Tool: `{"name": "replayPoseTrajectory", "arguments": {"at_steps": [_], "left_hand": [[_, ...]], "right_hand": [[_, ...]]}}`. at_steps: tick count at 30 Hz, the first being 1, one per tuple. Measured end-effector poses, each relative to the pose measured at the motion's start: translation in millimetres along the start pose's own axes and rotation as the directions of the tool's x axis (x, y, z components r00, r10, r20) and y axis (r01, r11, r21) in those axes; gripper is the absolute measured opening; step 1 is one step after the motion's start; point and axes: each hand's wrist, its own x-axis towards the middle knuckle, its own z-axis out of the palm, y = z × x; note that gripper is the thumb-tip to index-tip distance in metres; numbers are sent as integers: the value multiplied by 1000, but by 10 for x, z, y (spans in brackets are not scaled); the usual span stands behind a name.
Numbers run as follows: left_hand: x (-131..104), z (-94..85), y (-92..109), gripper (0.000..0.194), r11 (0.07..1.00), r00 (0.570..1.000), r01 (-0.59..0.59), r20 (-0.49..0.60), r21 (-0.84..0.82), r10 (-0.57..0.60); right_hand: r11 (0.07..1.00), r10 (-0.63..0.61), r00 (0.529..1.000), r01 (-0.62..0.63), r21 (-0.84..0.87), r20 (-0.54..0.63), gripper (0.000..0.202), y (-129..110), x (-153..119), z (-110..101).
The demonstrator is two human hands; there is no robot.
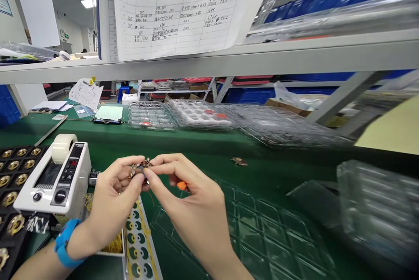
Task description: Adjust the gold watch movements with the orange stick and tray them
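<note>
Above the green bench, my left hand (114, 192) and my right hand (194, 199) meet fingertip to fingertip. Both pinch a small metallic part (141, 170) with dark and brass-coloured pieces, mostly covered by the fingers. A thin red wire (151, 198) hangs below it. Tucked in the curled fingers of my right hand is an orange-tipped thing (182, 185); its kind is hidden. Under my hands lies a strip sheet with yellow-edged round cutouts (141, 245). Another small metallic part (239, 161) rests on the bench to the right.
A white tape dispenser (77, 171) stands at left beside a black tray of brass rings (15, 201). A clear compartment tray (262, 227) lies at right, near stacked clear trays (376, 210). More clear trays (203, 112) line the back, under a shelf beam (209, 63) with handwritten sheets (183, 13).
</note>
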Motion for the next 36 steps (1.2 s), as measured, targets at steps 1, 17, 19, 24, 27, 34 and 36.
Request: {"name": "replayPoseTrajectory", "arguments": {"at_steps": [1,17,19,24,27,34,36], "left_hand": [[6,6,-1,19,1000,1000,2,-19,-3,-2],[116,-178,16,12,830,975,-221,88,512,205],[124,-205,55,13,827,974,-216,53,519,221],[82,-166,105,16,982,999,-11,-27,191,17],[27,-126,111,21,995,995,95,34,35,-96],[-80,-78,113,24,999,998,31,59,25,-33],[-91,-68,94,24,999,999,-15,38,48,13]], "right_hand": [[1000,-21,1000,21,-16,-3,16,6,-12,12],[930,-283,950,306,-204,135,12,87,80,-28],[856,-430,900,432,-284,73,11,57,45,-40],[725,-589,808,531,-439,5,20,-9,-62,-66],[724,-578,816,506,-469,-12,19,13,-54,-59],[787,-567,823,538,-301,-10,22,77,9,-23],[791,-565,825,537,-294,-14,23,73,7,-21]]}}
